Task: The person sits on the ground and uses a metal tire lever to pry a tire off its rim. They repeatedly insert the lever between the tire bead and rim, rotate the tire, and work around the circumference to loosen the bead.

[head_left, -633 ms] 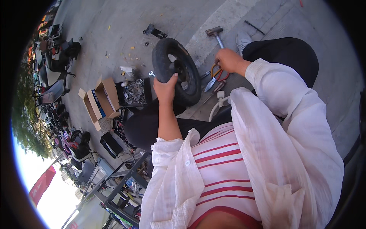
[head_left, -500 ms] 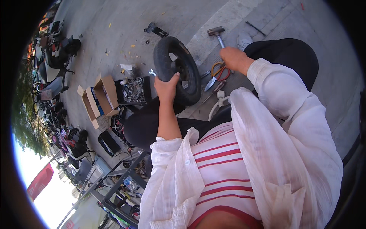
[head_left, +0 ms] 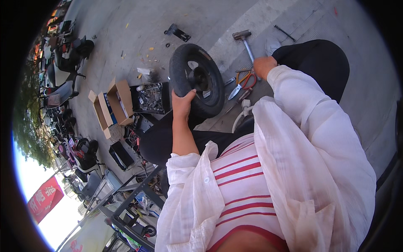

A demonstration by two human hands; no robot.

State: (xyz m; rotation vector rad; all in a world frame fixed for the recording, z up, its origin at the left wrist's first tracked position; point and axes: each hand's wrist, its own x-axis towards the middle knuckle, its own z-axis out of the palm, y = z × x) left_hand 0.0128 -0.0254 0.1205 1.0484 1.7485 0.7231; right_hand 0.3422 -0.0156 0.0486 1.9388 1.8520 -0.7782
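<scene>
My left hand (head_left: 183, 103) is closed on the near left side of a black scooter wheel with its tyre (head_left: 179, 71), thumb on the rubber, other fingers hidden behind. The wheel stands tilted in front of my left knee, its dark hub (head_left: 199, 80) showing. My right hand (head_left: 264, 67), to the right of the wheel, is wrapped round the lower handle of a hammer (head_left: 248, 49); its head points away from me. Just below the handle lie scissors (head_left: 235, 92) with orange and red grips. A screwdriver (head_left: 244, 95) lies beside them.
A black tray of small metal parts (head_left: 150, 98) and an open cardboard box (head_left: 121, 98) sit left of the wheel. A dark part (head_left: 178, 32) lies beyond it, and a bolt-like rod (head_left: 284, 32) at the far right. Parked scooters (head_left: 73, 54) line the left; a metal frame (head_left: 134, 189) stands lower left.
My right hand has shifted slightly right along the hammer, so more handle shows. The spanner end seen beside my left hand is now almost hidden. The wheel stays in my left hand.
</scene>
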